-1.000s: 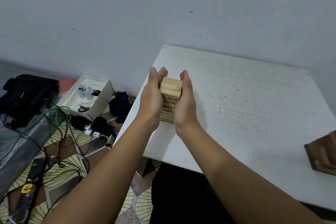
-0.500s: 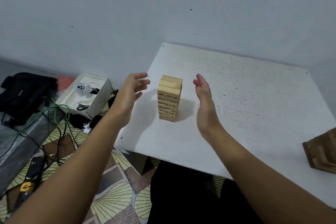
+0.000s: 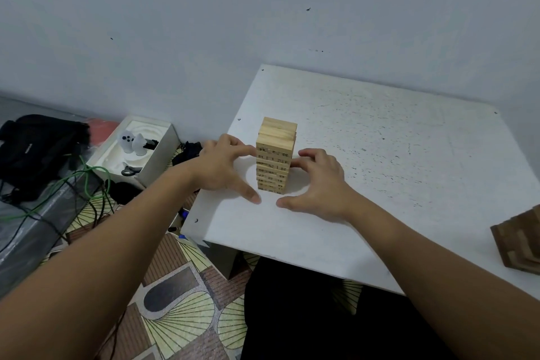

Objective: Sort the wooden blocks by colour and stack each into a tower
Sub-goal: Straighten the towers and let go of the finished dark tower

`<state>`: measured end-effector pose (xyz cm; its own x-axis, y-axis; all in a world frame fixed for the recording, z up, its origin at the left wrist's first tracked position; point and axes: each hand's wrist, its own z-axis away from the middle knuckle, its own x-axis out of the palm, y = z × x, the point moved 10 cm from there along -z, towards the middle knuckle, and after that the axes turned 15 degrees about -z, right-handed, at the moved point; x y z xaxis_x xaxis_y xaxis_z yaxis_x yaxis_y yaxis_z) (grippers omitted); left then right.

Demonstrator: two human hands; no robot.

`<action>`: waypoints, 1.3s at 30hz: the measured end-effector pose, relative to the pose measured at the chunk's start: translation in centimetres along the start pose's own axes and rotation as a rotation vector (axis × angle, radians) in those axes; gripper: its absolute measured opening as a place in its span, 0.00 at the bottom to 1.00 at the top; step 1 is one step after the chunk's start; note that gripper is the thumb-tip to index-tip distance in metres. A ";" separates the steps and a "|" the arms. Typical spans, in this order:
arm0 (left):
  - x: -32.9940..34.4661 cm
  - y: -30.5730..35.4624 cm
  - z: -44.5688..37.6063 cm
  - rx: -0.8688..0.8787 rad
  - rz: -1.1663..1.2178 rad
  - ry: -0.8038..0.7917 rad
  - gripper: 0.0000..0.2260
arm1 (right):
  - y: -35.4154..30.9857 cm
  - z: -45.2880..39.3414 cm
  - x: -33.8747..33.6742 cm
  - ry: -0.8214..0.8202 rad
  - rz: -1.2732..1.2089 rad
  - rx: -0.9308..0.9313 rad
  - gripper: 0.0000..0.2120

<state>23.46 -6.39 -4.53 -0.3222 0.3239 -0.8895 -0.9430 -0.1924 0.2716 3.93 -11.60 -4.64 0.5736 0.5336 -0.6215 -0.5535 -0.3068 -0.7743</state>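
Black trousers (image 3: 321, 316) are showing nearest, under the table (image 3: 409, 155) edge, with patterned flooring (image 3: 181, 316) lying to the left. Left hand (image 3: 222, 168) and right hand (image 3: 318, 181) are flanking the pale tower (image 3: 276, 155), fingers spread wide and loosely bent, thumbs pointing toward each other on the near side; fingertips are reaching the tower's sides at mid height, contact uncertain. Pale tower is standing upright on the white table, near its left edge, numbers showing on the block ends. Dark tower (image 3: 523, 240) is sitting well apart at the right frame edge, partly cut off. White box (image 3: 137, 152), black bag (image 3: 38, 149) and green cable (image 3: 87, 181) are lying on the floor to the left, against the wall
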 end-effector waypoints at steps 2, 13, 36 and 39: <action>0.0 0.1 -0.2 0.001 -0.009 0.025 0.37 | 0.1 -0.1 0.0 0.033 -0.009 -0.006 0.36; -0.3 1.6 -1.0 0.088 0.052 0.092 0.28 | 0.1 -0.6 -0.2 0.119 -0.022 -0.023 0.29; 0.5 1.6 -1.4 0.093 0.017 0.146 0.24 | 0.1 -0.7 0.0 0.209 0.046 -0.072 0.34; 0.5 1.6 -1.4 0.094 0.005 0.143 0.24 | -0.1 -0.7 0.0 0.205 0.031 -0.072 0.33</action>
<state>21.85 -7.82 -5.08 -0.3179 0.1869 -0.9295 -0.9473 -0.1041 0.3031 4.35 -12.15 -4.65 0.6715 0.3539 -0.6511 -0.5330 -0.3797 -0.7561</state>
